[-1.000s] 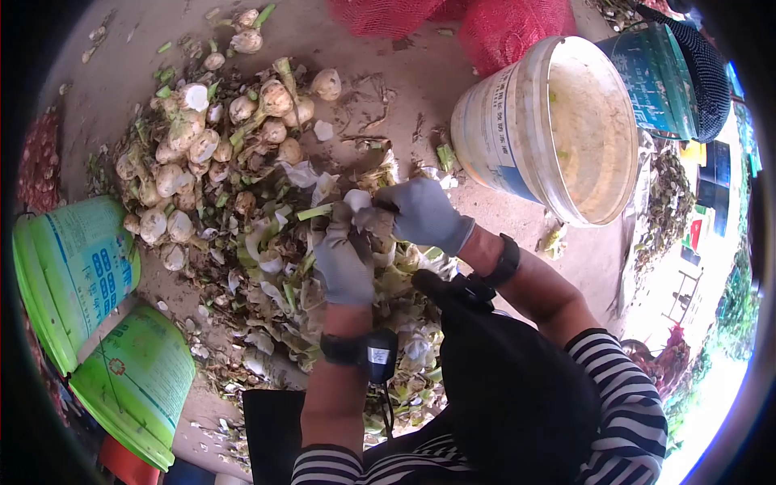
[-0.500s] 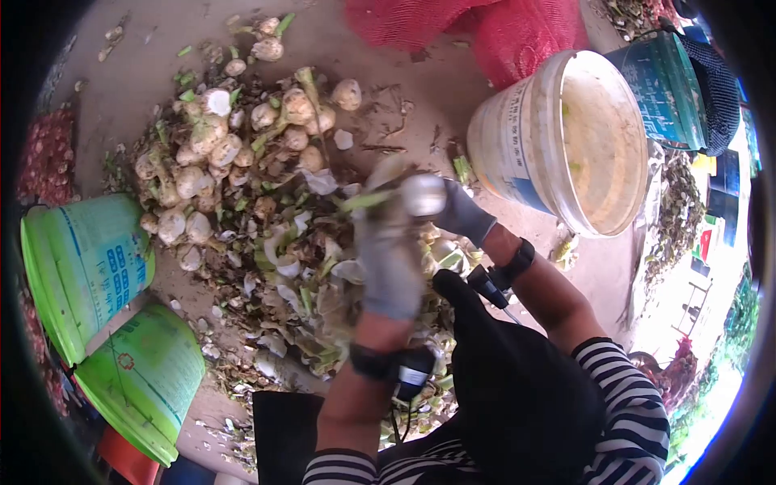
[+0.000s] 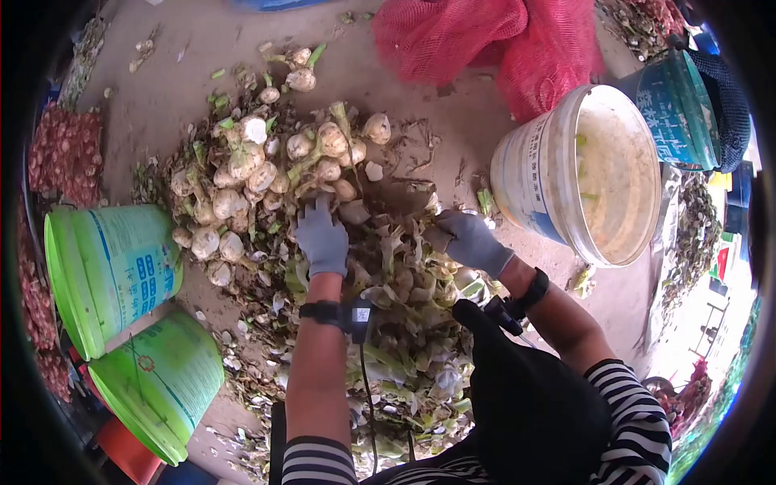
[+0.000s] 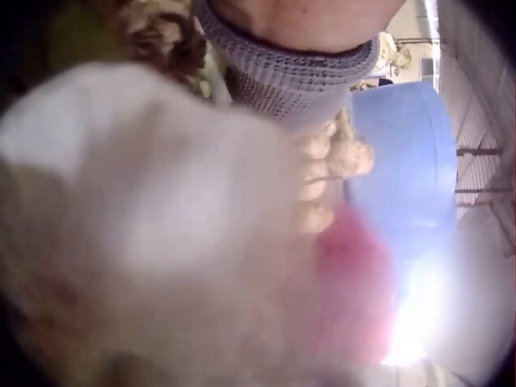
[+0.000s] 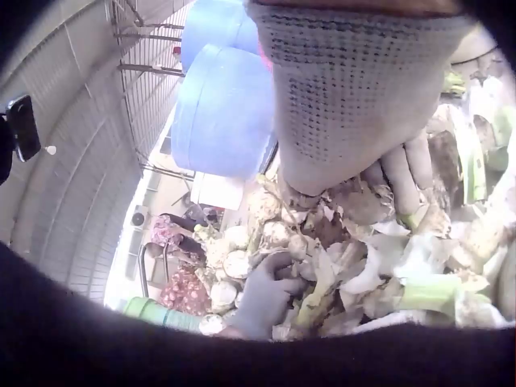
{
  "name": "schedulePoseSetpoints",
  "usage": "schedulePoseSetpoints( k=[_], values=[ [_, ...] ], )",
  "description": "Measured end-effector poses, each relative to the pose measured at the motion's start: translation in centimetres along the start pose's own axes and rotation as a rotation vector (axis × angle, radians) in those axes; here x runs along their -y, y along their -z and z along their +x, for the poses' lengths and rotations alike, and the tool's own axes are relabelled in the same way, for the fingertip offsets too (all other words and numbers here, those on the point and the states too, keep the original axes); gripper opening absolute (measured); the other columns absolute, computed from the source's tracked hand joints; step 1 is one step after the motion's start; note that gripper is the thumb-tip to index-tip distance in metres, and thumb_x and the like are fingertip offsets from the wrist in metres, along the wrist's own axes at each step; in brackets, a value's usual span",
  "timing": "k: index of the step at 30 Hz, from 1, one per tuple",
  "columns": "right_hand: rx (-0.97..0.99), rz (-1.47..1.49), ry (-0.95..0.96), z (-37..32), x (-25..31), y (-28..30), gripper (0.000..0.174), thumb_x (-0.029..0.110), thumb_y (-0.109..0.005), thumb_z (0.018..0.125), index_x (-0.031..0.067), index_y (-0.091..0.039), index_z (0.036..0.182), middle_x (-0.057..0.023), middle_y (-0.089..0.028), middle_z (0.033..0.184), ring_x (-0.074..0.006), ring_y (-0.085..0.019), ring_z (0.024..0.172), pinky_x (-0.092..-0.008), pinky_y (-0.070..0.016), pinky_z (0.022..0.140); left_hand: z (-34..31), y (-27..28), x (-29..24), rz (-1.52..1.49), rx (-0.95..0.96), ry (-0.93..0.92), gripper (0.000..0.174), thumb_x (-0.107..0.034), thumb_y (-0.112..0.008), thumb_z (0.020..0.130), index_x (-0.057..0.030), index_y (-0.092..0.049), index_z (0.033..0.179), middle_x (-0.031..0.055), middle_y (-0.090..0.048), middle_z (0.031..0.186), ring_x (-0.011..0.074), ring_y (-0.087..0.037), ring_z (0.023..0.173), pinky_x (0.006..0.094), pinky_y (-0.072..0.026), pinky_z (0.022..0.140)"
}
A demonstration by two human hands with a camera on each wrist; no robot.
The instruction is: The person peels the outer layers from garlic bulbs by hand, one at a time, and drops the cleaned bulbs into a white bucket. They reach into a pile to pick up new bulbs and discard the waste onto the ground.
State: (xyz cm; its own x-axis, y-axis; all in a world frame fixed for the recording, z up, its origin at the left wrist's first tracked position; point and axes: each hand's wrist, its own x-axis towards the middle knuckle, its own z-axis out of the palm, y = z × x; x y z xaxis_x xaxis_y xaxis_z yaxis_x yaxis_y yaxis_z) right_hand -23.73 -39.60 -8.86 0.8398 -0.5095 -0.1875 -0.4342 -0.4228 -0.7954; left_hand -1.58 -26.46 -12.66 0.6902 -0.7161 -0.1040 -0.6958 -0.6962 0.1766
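In the head view my left hand [image 3: 322,236], in a grey glove, reaches to the near edge of a heap of pale, round bulbs [image 3: 245,162] with thick cut stems. Its thumb and fingers stand apart in the right wrist view, beside bulbs [image 5: 237,264]. A blurred glove [image 4: 161,193] fills much of the left wrist view. My right hand [image 3: 474,242], gloved too, is low over the peeled leaves and skins [image 3: 396,283], its fingers bent downward. What lies under its fingertips is hidden, and I cannot tell whether it holds anything.
A white bucket [image 3: 533,174] stands tilted at the right, with a teal bucket [image 3: 659,105] behind. Two green buckets [image 3: 133,259] are at the left. Red mesh [image 3: 453,36] lies at the back. Blue tubs [image 5: 222,109] show in the right wrist view.
The hands were together around a white bulb with a green stem; now they are apart. My left hand has moved left to the heap, and the white bulb no longer shows in my hands.
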Motion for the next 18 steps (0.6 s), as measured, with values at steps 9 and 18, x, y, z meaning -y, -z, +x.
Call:
schedulePoseSetpoints(
  k=[9,18],
  values=[
    [-0.005,-0.374,0.275,2.4,5.8,1.0,0.031,0.027,-0.068,0.066,0.0097,-0.062,0.092,-0.0112,-0.059,0.078,-0.0316,-0.06,0.073,-0.0419,-0.0467,0.062,-4.0,8.3,-6.5,-0.488,0.044,-0.303,0.047,-0.023,-0.073,0.069,-0.0045,-0.058,0.109,0.0152,-0.062,0.103,0.0318,-0.061,0.087,0.0393,-0.048,0.077],
    [0.08,0.281,0.151,0.8,3.4,1.3,0.021,0.017,-0.062,0.081,0.0036,-0.061,0.097,-0.0157,-0.062,0.086,-0.0313,-0.06,0.079,-0.038,-0.0484,0.072,-8.1,5.4,-6.4,-0.865,0.079,-0.36,0.055,-0.014,-0.076,0.066,0.0039,-0.053,0.113,0.0189,-0.056,0.111,0.0336,-0.055,0.103,0.0384,-0.0436,0.089]
  ],
)
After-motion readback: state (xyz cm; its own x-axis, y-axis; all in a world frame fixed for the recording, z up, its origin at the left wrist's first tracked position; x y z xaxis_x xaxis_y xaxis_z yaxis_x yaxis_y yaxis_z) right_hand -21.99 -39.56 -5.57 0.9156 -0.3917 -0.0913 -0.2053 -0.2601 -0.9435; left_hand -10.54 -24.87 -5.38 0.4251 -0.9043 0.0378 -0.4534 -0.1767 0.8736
